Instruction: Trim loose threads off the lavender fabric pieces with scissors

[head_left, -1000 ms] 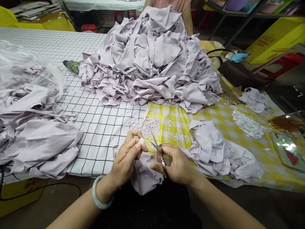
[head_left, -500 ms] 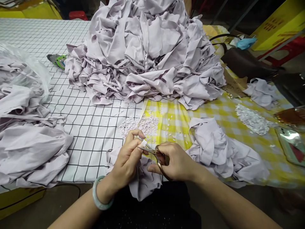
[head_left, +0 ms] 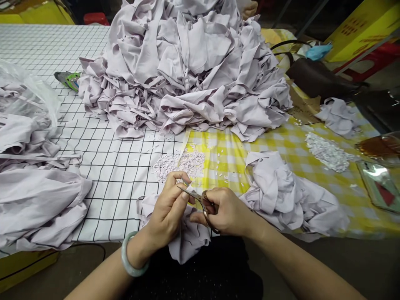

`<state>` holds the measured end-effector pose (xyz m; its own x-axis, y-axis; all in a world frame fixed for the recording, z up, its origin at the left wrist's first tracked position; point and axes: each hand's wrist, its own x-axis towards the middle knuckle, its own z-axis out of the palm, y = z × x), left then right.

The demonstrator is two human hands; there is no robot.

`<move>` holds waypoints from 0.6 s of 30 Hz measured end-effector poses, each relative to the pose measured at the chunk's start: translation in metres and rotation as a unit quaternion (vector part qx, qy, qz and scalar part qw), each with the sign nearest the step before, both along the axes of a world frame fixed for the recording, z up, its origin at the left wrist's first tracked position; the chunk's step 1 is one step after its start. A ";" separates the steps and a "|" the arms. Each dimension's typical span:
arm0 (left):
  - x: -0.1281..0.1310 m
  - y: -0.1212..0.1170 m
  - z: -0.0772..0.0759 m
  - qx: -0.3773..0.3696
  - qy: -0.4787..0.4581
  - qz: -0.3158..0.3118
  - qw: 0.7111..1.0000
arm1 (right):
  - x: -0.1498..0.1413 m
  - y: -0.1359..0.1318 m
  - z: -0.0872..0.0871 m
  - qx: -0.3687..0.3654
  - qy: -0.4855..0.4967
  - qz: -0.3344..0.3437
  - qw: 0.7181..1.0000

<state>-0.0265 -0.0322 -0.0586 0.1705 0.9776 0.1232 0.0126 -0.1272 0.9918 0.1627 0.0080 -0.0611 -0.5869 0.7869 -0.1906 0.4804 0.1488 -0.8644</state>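
My left hand [head_left: 167, 210] pinches a pale lilac cloth piece [head_left: 190, 241], whose lower part hangs over the table's front edge. A small whitish bit of it [head_left: 189, 188] shows at my fingertips. In my right hand [head_left: 229, 210] is a pair of metal scissors [head_left: 206, 208], thumb and fingers at the handle loops. Its blades are spread and point left across the left fingertips, around the whitish bit. Just beyond my hands lies a scatter of tiny pale clippings [head_left: 192, 162].
A big heap of lilac cloth [head_left: 193, 71] fills the back. More cloth lies at the left [head_left: 40, 200] and right [head_left: 287, 191]. A second clippings pile [head_left: 328, 152], a phone [head_left: 379, 187] and a dark brown bag [head_left: 318, 81] are on the right. Clear plastic [head_left: 46, 91] covers some left cloth.
The scissor blades have spread wider, and their tips now reach slightly further over my left fingertips. My left hand keeps its pinch on the cloth. The whole view has shifted a little.
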 end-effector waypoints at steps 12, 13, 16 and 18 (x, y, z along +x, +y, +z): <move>0.007 0.015 0.001 -0.001 0.062 -0.048 0.997 | 0.016 -0.003 -0.016 -0.053 -0.008 -0.043 0.998; 0.008 0.017 0.001 -0.002 0.065 -0.051 0.997 | 0.018 -0.003 -0.017 -0.054 -0.007 -0.049 0.997; 0.012 0.020 -0.001 -0.013 0.067 -0.054 0.996 | 0.022 0.000 -0.017 -0.080 0.007 -0.091 0.993; 0.010 0.020 0.001 -0.024 0.064 -0.051 0.996 | 0.025 -0.001 -0.013 -0.097 0.025 -0.129 0.987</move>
